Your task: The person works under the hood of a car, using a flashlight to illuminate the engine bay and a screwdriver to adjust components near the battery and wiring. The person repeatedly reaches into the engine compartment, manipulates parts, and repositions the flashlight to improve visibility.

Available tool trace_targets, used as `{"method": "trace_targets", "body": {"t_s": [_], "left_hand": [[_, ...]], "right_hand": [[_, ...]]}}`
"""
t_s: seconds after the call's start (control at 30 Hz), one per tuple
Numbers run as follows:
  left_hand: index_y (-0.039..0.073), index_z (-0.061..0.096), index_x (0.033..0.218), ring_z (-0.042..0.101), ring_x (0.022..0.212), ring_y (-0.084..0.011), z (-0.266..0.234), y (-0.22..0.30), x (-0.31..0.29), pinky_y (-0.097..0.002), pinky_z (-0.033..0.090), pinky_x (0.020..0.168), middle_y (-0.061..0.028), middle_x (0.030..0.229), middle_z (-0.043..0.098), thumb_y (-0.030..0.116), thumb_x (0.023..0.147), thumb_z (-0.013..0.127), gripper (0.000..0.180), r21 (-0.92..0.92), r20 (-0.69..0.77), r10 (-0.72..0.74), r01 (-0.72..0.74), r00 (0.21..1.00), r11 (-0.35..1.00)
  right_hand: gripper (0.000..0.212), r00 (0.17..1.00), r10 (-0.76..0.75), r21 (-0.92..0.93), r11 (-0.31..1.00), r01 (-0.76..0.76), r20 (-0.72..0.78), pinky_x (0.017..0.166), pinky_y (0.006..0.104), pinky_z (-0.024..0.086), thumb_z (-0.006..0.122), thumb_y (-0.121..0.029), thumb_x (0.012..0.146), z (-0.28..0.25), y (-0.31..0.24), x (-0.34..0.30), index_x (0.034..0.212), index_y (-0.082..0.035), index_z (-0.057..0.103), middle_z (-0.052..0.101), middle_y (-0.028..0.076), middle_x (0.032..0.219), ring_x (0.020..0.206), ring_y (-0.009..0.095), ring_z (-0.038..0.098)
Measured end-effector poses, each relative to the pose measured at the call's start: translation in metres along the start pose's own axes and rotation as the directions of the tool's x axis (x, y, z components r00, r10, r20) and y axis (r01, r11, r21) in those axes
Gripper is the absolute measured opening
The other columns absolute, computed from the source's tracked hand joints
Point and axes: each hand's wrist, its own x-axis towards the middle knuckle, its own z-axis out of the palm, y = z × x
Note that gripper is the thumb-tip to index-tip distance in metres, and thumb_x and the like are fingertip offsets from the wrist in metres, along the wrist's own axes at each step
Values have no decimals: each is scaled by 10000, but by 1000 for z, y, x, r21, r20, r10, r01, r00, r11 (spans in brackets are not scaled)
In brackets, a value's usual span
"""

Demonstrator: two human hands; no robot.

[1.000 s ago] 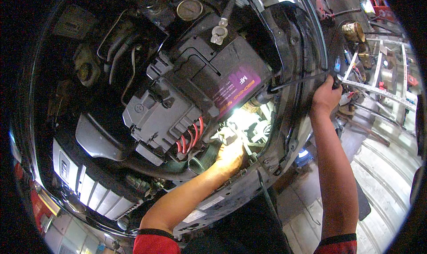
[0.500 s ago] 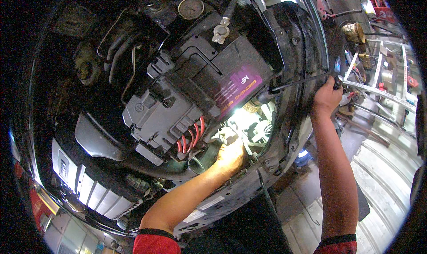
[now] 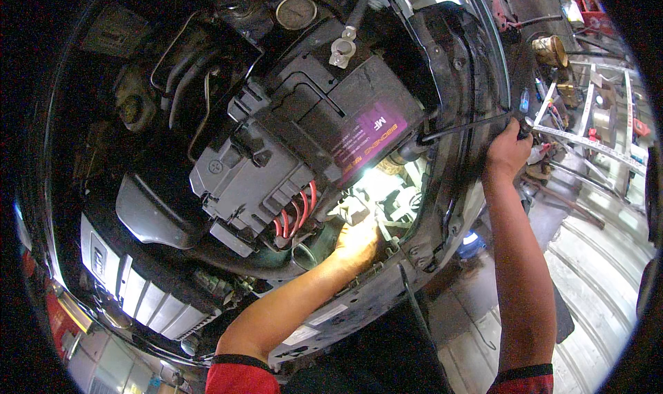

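At right of frame, a worker's right hand point(image 3: 509, 149) curls around the end of a thin, dark rod point(image 3: 466, 127) slanting down leftward toward the battery point(image 3: 376, 93); the left hand point(image 3: 359, 243), near center, reaches into white glare, its grip impossible to tell from here.

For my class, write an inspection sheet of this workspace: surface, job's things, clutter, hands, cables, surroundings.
Surface: open engine bay with a dark rim.
Job's things: dark rod across the rim; purple-labelled battery; grey box beside it.
Clutter: brown-stained can beyond the car.
Hands: left hand in bright glare, grip unclear; right hand closed on the rod's outer end.
Cables: red cables at the grey box's edge.
Surroundings: pale metal frame at right.
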Motion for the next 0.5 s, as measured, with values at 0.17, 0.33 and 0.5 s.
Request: {"method": "trace_targets", "body": {"t_s": [0.17, 0.33, 0.5], "left_hand": [[-73, 451, 1377, 342, 1361, -440, 0, -1, 1, -672, 129, 1119, -279, 1456, 395, 210, 944, 381, 521, 1, 52, 9, -9, 999, 1000], [-72, 449, 1377, 371, 1342, -437, 1, 2, 3, -651, 141, 1129, -282, 1448, 403, 198, 943, 379, 517, 23, 94, -20, 18, 995, 1000], [-74, 449, 1377, 367, 1345, -431, 6, 1, 8, -616, 143, 1146, -282, 1451, 399, 204, 936, 383, 526, 105, 87, -14, 4, 996, 994]], "right_hand": [[579, 1000, 8, 22, 1000, -8, 4, 931, 430, 441, 569, -380, 893, -1, -3, -2, 1138, 145, 572, 640, 305, 1104, 1068, 427, 603], [564, 1000, 12, 48, 999, -13, 24, 939, 431, 435, 565, -373, 896, 0, 0, -1, 1129, 141, 577, 644, 293, 1111, 1071, 425, 601], [538, 1000, -10, 30, 999, 10, -24, 928, 427, 436, 571, -363, 890, 2, 0, -1, 1113, 126, 595, 652, 285, 1095, 1043, 419, 609]]}}
